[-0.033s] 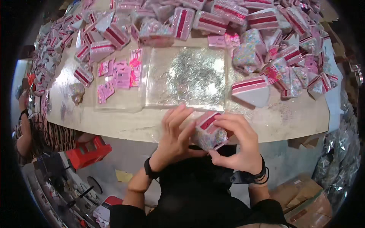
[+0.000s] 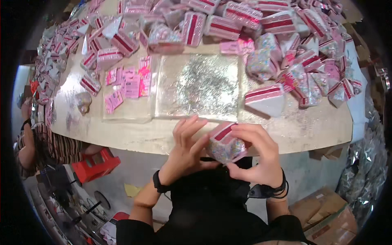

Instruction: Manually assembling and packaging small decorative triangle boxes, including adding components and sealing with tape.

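At the table's near edge, both hands hold a toy cake slice (image 2: 225, 146) with pink and red layers and a sprinkle-covered end, in what looks like clear shiny wrap. My left hand (image 2: 188, 145) grips it from the left, its fingers curled along that side. From the right, my right hand (image 2: 259, 151) closes on it, fingertips on the layered top and thumb low by the sprinkled end. Just beyond my hands lies a clear shallow tray (image 2: 163, 87) with many small silvery pieces. An unwrapped-looking slice (image 2: 265, 102) with a white side rests to the right.
A smaller clear tray (image 2: 127, 109) holds pink printed cards (image 2: 131, 85). Many wrapped slices (image 2: 222, 27) are heaped along the far side and right. Cardboard boxes (image 2: 332, 216) stand at lower right. Another person's arm (image 2: 27, 141) and a red stool-like object (image 2: 96, 165) are at left.
The held slice has tilted slightly between my hands, showing more of its sprinkled end. My hands stay in nearly the same place; the whole view has shifted a little.
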### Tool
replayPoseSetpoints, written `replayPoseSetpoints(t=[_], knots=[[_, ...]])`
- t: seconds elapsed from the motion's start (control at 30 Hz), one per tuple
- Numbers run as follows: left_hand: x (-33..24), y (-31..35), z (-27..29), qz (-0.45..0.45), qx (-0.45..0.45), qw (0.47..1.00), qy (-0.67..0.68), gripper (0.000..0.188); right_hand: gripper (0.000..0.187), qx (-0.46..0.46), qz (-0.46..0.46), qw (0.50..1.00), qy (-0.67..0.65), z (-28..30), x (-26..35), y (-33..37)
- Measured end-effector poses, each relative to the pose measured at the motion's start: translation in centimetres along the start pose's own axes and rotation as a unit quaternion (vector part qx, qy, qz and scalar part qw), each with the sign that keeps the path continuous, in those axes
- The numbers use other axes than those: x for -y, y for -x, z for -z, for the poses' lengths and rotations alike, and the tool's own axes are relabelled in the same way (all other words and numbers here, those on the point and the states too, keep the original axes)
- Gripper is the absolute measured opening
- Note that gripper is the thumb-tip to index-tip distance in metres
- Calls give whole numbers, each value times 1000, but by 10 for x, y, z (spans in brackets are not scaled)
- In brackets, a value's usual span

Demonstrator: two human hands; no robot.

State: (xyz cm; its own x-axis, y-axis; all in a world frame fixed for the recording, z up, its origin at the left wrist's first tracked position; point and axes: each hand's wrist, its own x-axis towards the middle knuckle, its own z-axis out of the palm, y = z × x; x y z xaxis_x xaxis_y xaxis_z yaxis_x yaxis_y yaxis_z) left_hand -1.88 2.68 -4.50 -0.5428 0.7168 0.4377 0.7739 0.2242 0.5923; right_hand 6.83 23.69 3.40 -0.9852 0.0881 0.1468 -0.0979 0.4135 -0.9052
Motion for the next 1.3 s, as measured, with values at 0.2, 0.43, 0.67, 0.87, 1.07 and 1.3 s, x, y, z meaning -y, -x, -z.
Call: replayPoseSetpoints(t=[0.2, 0.43, 0.67, 0.87, 1.07, 1.3], knots=[[-3, 0, 2, 30, 41, 999, 12, 119, 49, -140, 8, 990, 23, 84, 5, -7], [-14, -5, 1, 58, 10, 998, 29, 110, 42, -337, 149, 789, 491, 161, -39, -78], [-9, -2, 7, 38, -26, 998, 35, 99, 53, -15, 67, 939, 337, 84, -23, -35], [-9, 0, 7, 44, -37, 996, 61, 91, 53, -89, 90, 939, 320, 61, -44, -14], [-12, 6, 10, 53, -22, 989, 137, 92, 52, -147, 242, 875, 392, 39, -60, 17], [-23, -1, 23, 69, 53, 963, 254, 80, 42, -83, 350, 874, 326, -25, -34, 29]])
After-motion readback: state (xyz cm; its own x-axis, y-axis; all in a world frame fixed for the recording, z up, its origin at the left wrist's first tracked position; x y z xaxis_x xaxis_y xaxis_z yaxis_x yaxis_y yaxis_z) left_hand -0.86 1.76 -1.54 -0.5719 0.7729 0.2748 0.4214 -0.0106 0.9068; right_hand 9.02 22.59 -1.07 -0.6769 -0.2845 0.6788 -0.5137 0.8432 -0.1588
